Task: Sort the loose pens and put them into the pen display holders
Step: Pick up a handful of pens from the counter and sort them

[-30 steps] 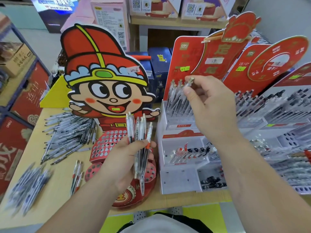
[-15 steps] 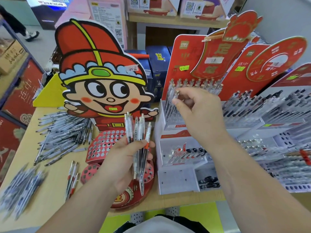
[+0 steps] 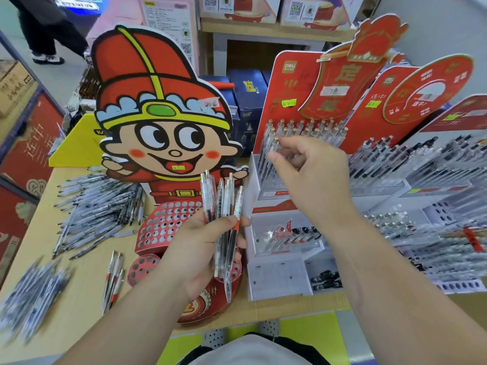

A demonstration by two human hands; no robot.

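Observation:
My left hand [image 3: 203, 248] grips a bundle of several clear pens [image 3: 224, 206] upright, in front of the red cartoon-figure pen holder [image 3: 168, 222] with its grid of round holes. My right hand [image 3: 308, 175] reaches over the white and red tiered display holder [image 3: 279, 275]. Its thumb and fingertips pinch a clear pen with a gold cap [image 3: 274, 144] at the left end of the top row of standing pens [image 3: 311, 130]. Loose pens lie in a heap [image 3: 97, 212] on the wooden table at the left.
A second pile of loose pens [image 3: 34, 293] sits at the table's left front, and a few red-banded pens [image 3: 113, 277] lie beside the cartoon holder. More filled pen displays [image 3: 427, 180] crowd the right. Boxes and shelves stand behind; a person's legs [image 3: 44, 35] pass at the far left.
My right hand has moved down and left with the single pen, from above the top row to the row's left end. My left hand keeps the bundle still.

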